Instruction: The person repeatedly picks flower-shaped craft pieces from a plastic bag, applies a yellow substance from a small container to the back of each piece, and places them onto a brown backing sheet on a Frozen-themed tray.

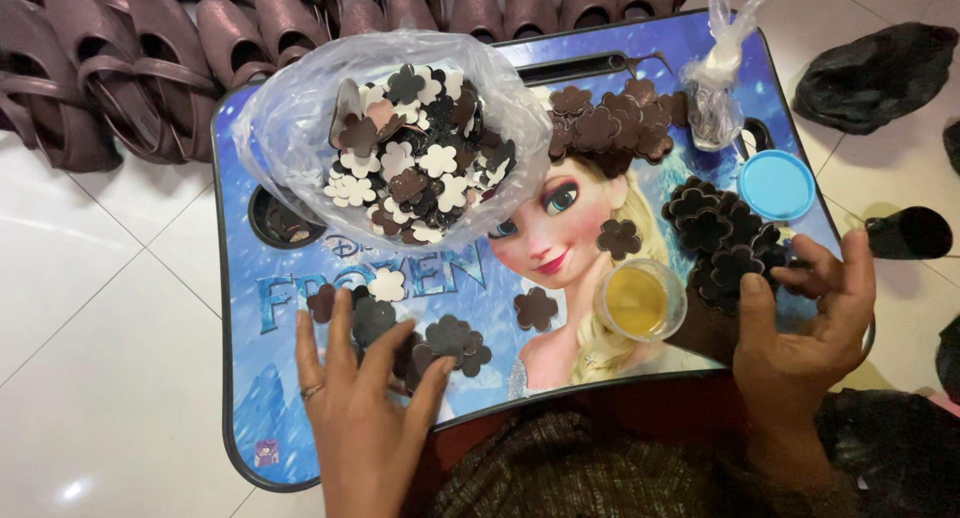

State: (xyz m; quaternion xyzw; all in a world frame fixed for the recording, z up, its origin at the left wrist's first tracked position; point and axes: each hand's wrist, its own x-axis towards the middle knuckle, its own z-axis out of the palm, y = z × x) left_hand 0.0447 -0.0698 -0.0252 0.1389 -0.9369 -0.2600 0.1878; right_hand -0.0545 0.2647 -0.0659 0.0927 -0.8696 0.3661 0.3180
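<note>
Head view caught us mid-sort, left hand (365, 403) splayed open on dark flower-shaped leather cutouts (440, 343), right hand (800, 323) loosely open over another pile (725, 238); next, we judged, came pinching one piece free.

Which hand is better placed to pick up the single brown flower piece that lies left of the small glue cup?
Probably the left hand: its fingertips rest nearer the flower piece. The right hand is beyond the glue cup.

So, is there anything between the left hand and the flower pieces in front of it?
Nothing visible is. The left hand already rests its fingers on the dark flower-shaped pieces lying on the lap tray. The small cup of yellow liquid stands further right, apart.
</note>
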